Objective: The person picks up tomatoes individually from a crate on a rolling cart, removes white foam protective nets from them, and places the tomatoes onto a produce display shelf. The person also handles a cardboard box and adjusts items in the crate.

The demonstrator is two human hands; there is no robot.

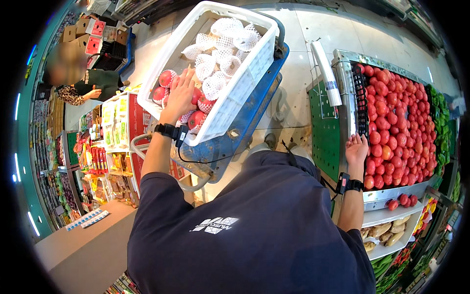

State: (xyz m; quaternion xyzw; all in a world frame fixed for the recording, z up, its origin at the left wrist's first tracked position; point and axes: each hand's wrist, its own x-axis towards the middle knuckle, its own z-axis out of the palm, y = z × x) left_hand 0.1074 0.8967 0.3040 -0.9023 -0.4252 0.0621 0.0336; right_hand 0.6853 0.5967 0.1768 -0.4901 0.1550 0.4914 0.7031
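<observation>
A white plastic crate [242,97] stands on a blue platform cart [220,161]. My left hand [181,96] reaches palm down over red tomatoes [197,119] at the crate's near end; whether it grips one is hidden beneath it. Foam mesh sleeves cover some of those tomatoes. White foam fruit nets [220,51], apparently loose, fill much of the crate's far part. On the right, my right hand [356,150] is turned palm up at the edge of a display of tomatoes [394,125], its fingers slightly curled and holding nothing. A black plastic mesh divider [360,99] runs beside it.
A roll of clear plastic bags [326,73] hangs on a wire stand left of the display. Green peppers [438,121] border it on the right. Packaged goods fill a shelf [117,136] at left, near another person [88,88]. A tan counter [84,235] is lower left.
</observation>
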